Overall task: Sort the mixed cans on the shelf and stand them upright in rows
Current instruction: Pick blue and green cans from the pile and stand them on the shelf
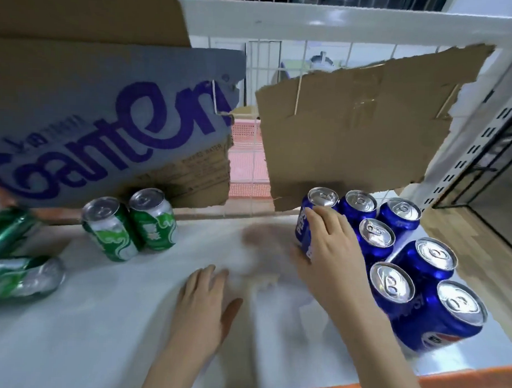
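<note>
Blue can (313, 222), upright on the white shelf (105, 319), gripped by right hand (328, 254), fingers curled round its side. Left hand (206, 302) flat on shelf, fingers straight, holding nothing. Right of the hands: six more blue cans (396, 288) upright, clustered. Left: two green cans (129, 227) upright, two others (17, 258) lying down near the printed cardboard box (106, 124).

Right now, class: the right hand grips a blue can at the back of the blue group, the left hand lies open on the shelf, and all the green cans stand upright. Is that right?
Not quite. The head view shows two green cans upright, but another green can lies on its side at the left edge. The right hand does grip the blue can, and the left hand lies open on the shelf.
</note>
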### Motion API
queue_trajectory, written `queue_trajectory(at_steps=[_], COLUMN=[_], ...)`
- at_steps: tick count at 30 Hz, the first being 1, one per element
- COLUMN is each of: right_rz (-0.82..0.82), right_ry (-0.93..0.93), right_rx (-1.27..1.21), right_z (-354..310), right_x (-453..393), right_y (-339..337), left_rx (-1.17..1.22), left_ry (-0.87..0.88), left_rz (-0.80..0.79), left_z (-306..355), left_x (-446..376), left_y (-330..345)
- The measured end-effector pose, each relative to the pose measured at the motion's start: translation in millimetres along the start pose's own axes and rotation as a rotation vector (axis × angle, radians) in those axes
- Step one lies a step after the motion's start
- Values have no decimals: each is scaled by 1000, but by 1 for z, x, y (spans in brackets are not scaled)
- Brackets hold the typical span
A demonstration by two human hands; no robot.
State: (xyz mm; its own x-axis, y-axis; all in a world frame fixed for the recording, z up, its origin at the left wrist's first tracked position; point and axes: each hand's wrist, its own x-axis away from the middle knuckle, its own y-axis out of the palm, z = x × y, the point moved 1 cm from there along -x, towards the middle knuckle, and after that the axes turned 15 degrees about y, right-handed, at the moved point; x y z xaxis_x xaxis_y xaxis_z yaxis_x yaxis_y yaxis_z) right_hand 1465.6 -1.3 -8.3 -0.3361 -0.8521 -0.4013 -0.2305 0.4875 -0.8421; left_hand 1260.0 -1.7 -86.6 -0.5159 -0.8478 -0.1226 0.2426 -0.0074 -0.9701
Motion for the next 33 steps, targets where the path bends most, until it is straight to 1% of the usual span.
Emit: queue_trajectory(at_steps=[2,3,5,9,12,16,17,19,22,26,29,33], right_rz=[58,56,13,-153,-263,-293,-292,-288,-316,-394,-462,-405], right_ry=[-9,-1,1,-13,-4,26,15,-35,-158,-305,-389,-419], right_rx=[-121,-158,-166,-112,-72,-71,-85,-92,-120,-85,-87,-174], right_z=[-19,-28,-44,-73,-108,-173,-198,-251,-330,-411,-457,-503], right_x=[23,37,68,127,165,205,218,248,297,341,355,356], right_y=[6,12,27,57,68,75,77,81,86,94,95,103], left_rx=[-11,-27,-66,-76,-91,-79,-80,-114,-122,-148,-187,-145], left_ry=[-37,-61,-109,-173,-228,-282,-311,-374,-479,-615,-665,-741], left_rz=[-8,-25,-55,-30,0,101,117,159,191,288,343,365], left_z=[-6,-11,-21,-53,-85,-128,-145,-182,-236,-288,-314,-339], left_x=[16,24,42,91,143,221,247,301,380,465,509,541], left_y=[-5,-9,-17,-35,-47,-71,-80,-94,-115,-139,-149,-151])
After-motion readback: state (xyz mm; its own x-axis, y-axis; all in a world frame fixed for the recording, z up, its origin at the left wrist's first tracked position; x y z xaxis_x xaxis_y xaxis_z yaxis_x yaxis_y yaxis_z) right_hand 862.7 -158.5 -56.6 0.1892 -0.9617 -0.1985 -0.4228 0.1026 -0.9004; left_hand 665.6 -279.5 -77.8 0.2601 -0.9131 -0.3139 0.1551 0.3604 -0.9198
